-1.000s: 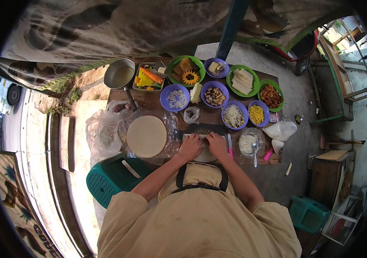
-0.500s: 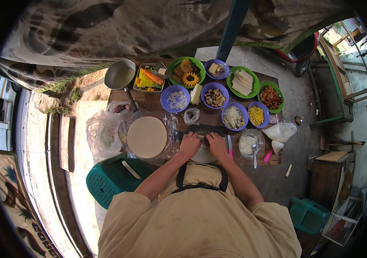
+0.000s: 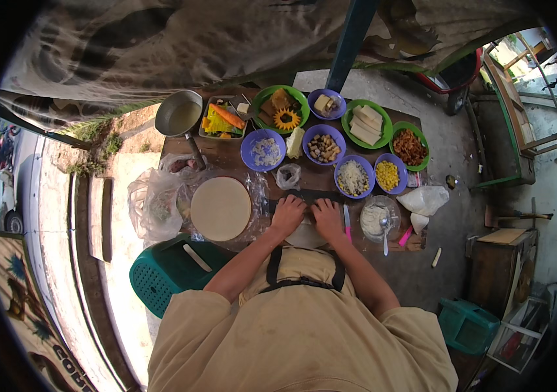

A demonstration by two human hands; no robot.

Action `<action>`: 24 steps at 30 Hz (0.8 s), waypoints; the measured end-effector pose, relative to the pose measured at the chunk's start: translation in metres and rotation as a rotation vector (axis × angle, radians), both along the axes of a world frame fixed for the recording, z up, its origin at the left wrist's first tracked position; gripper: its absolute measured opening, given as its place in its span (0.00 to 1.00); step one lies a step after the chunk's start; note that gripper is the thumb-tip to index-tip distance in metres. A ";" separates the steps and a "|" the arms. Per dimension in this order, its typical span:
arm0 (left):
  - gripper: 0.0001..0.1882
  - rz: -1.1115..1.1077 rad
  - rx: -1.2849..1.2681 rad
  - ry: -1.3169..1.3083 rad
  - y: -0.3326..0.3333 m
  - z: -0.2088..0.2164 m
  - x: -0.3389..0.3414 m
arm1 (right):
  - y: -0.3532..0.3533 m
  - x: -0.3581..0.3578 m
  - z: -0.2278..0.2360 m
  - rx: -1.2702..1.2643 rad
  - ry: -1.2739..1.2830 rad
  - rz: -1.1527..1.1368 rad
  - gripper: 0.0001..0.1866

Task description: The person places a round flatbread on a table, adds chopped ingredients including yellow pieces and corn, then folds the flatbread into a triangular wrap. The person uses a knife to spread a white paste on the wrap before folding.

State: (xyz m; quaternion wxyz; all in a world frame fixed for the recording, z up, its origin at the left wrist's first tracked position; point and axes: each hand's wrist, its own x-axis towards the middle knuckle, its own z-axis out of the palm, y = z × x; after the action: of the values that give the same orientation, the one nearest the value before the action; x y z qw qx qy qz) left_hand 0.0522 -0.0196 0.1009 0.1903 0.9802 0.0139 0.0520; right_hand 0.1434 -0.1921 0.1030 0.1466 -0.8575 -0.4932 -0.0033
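Observation:
My left hand point(image 3: 289, 214) and my right hand point(image 3: 325, 216) are side by side at the table's near edge. Their fingers curl down over the far part of a pale round dough wrapper point(image 3: 306, 236), and what lies beneath the fingertips is hidden. The wrapper rests on a dark board point(image 3: 314, 195). To the left is a stack of round dough wrappers point(image 3: 221, 208) on clear plastic. Just right of my right hand lies a pink-handled knife point(image 3: 347, 222). Beyond it stands a clear bowl of white paste point(image 3: 376, 219) with a spoon in it.
Purple bowls hold grated cheese point(image 3: 355, 178), corn point(image 3: 387, 174) and browned cubes point(image 3: 323, 148). Green plates carry pale strips point(image 3: 365, 124) and shredded filling point(image 3: 409, 147). A saucepan point(image 3: 179, 116) stands far left, above a plastic bag point(image 3: 154, 204). A green stool point(image 3: 161, 271) is at near left.
Both hands stay over the wrapper; their fingers have shifted slightly, from pinched close together to lying flatter and a bit farther apart. The whole view has moved slightly.

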 end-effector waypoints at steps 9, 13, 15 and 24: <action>0.16 0.010 -0.055 -0.053 0.004 -0.002 -0.004 | 0.000 -0.001 -0.005 -0.015 0.033 -0.013 0.20; 0.16 0.012 -0.044 -0.037 0.002 -0.001 -0.004 | 0.000 -0.001 -0.006 -0.007 0.026 -0.006 0.21; 0.16 0.018 -0.042 -0.040 0.001 -0.002 -0.004 | 0.000 -0.001 -0.005 -0.003 0.025 -0.006 0.21; 0.19 0.038 -0.061 -0.067 0.000 -0.007 -0.007 | 0.000 0.005 0.012 0.001 0.206 -0.061 0.24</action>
State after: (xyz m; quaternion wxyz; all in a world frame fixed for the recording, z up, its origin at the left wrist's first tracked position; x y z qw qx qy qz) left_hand 0.0453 -0.0195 0.0944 0.2197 0.9712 0.0276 0.0881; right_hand 0.1486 -0.1919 0.1148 0.1969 -0.8677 -0.4493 0.0802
